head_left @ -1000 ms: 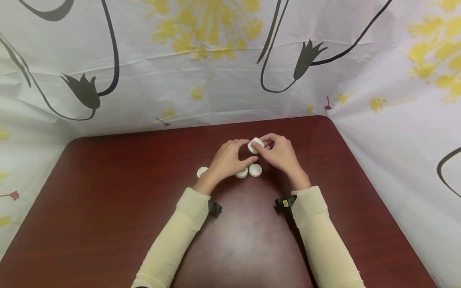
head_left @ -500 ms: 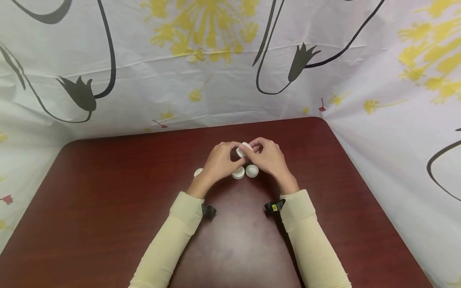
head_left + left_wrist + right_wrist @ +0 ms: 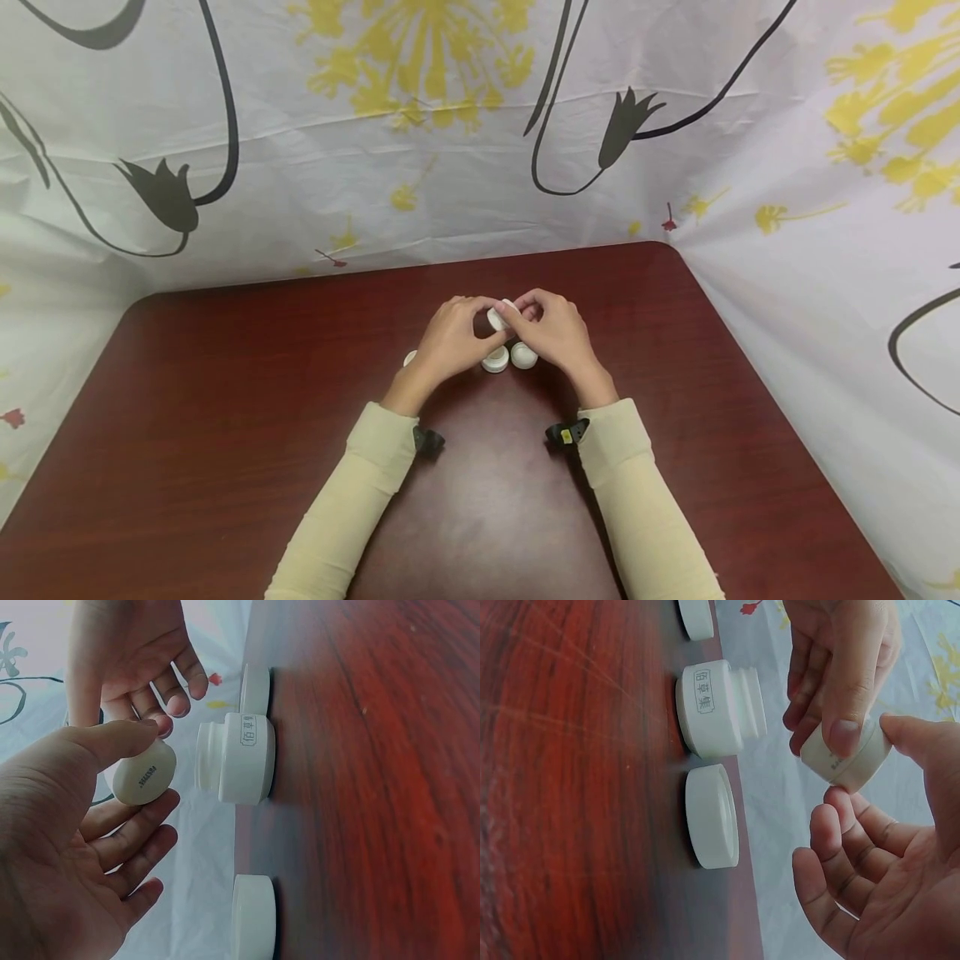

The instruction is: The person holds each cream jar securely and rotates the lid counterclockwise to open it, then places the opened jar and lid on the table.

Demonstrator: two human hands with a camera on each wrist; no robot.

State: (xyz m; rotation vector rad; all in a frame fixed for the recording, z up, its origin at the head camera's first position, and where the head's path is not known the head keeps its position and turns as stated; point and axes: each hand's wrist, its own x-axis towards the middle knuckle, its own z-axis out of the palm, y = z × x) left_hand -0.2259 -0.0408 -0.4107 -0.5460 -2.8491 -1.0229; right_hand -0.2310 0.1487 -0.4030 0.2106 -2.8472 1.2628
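Observation:
Between my two hands, above the table, is a small white jar (image 3: 147,776) with dark print. My left hand (image 3: 448,340) pinches it; in the right wrist view its thumb presses on the jar's side. My right hand (image 3: 558,335) pinches the jar from the other side, thumb and fingertips at the edge. In the right wrist view a faint seam runs round the jar. Below the hands stands an open white jar (image 3: 709,709) with a bare threaded neck. A white lid (image 3: 712,817) lies to its right, hollow side up. Another white lid (image 3: 255,919) lies to its left.
The dark red wooden table (image 3: 247,433) runs back to a hanging patterned cloth (image 3: 300,150). The cloth also closes in both sides. Each wrist wears a black strapped camera, such as the one on the right wrist (image 3: 566,435).
My right hand has brought the small jar left and slightly down to my left hand, which has taken hold of it too. The lids and the open jar stay on the table.

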